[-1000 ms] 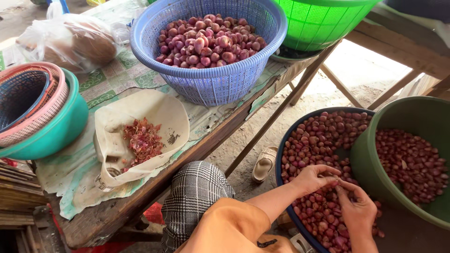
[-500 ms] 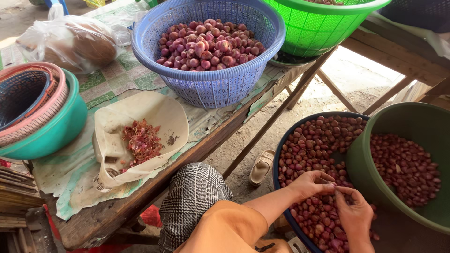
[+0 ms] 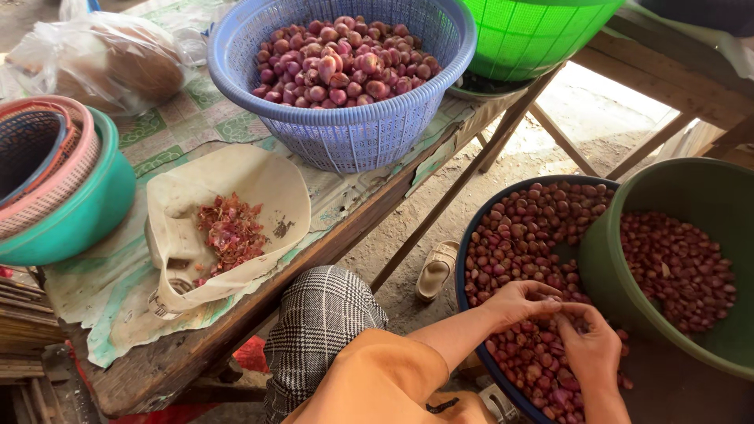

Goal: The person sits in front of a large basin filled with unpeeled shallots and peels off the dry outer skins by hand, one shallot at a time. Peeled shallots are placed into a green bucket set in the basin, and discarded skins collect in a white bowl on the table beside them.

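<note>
Shallot (image 3: 559,301), axis hidden between fingertips (image 3: 550,297)

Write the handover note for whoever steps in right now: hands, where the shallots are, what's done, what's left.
Left hand and right hand: both over the dark blue basin, fingertips pinched together on one small shallot; the bulb itself is mostly hidden.
Dark blue basin: on the ground, full of unpeeled shallots.
Green tub: leans into the basin and holds more shallots.
Blue basket on the table: heaped with cleaner, pinker shallots, seemingly the finished ones.
Cream bag on the table: a small pile of reddish skins.
Left: basin and tub remain well filled.
</note>
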Demonstrator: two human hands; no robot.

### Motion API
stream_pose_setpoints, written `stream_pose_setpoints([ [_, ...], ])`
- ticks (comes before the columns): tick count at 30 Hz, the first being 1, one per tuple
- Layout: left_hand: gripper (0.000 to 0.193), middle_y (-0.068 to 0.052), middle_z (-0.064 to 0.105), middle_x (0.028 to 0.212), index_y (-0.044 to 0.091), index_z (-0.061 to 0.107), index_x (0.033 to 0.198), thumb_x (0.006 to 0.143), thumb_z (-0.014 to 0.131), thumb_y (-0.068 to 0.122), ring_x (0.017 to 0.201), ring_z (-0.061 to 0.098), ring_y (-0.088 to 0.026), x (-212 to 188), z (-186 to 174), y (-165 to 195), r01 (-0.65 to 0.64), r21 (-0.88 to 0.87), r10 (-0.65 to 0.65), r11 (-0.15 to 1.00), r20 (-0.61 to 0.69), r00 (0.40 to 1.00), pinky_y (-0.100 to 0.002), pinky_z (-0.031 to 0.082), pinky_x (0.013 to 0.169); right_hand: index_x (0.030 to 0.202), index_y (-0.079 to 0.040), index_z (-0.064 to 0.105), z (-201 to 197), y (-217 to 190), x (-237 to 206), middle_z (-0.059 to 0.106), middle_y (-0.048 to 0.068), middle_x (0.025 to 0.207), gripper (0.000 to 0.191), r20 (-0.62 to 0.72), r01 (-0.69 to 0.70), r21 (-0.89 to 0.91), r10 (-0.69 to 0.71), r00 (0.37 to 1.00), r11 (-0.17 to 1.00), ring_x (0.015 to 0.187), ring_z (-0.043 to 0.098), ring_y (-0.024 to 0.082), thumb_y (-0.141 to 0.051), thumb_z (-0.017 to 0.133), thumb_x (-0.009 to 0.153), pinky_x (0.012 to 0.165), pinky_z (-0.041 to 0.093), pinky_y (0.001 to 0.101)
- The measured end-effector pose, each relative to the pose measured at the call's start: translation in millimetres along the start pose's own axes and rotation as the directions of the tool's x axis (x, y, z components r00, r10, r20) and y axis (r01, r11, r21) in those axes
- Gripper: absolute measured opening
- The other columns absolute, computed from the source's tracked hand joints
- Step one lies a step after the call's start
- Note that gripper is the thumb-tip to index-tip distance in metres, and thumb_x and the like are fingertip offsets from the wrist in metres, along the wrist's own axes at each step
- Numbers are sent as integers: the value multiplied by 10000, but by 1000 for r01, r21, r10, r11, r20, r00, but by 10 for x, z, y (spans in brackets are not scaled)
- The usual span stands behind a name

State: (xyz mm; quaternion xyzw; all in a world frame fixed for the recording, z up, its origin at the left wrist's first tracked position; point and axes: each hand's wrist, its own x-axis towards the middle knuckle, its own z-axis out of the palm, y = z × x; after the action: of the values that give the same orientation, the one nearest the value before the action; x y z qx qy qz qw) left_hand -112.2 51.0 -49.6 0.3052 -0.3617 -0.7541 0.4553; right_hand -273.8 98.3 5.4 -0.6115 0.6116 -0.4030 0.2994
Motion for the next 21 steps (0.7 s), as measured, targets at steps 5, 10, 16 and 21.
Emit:
stream_pose_setpoints([
  [5,189,-69,761,1053,19,748,1080,954,751,160,982,695,-149,11,-29,-82,-203,239,192,950,68,979,-311,578,923,1098,-55,715,-69,28,-39,744,83,1007,253,-18,171,-115,-175,984,978,890,681,144,-98,732,849,824,537,312],
  [10,301,-23,701,1085,49,696,1280,1012,631,170,1000,688,-164,-98,-12,-105,62,86,-66,994,50,997,-338,580,858,1093,-55,734,-432,243,-127,738,127,1051,172,-27,53,-228,-61,998,972,944,709,220,-142,716,946,837,545,348],
  [16,337,-69,665,961,-39,620,1314,1107,470,179,884,684,-222,-95,-96,228,76,-392,-69,917,32,997,-408,599,800,1207,-49,725,-863,243,-62,662,168,1249,286,134,-192,-198,220,966,961,975,679,281,-107,620,947,809,526,406],
  [21,370,-55,664,909,12,618,1256,1077,469,298,869,694,-208,-105,-53,250,166,-372,-199,913,-52,979,-414,608,757,1276,4,662,-803,-42,-88,706,111,1186,290,204,-286,303,232,951,909,1028,680,188,-66,676,995,876,564,347],
])
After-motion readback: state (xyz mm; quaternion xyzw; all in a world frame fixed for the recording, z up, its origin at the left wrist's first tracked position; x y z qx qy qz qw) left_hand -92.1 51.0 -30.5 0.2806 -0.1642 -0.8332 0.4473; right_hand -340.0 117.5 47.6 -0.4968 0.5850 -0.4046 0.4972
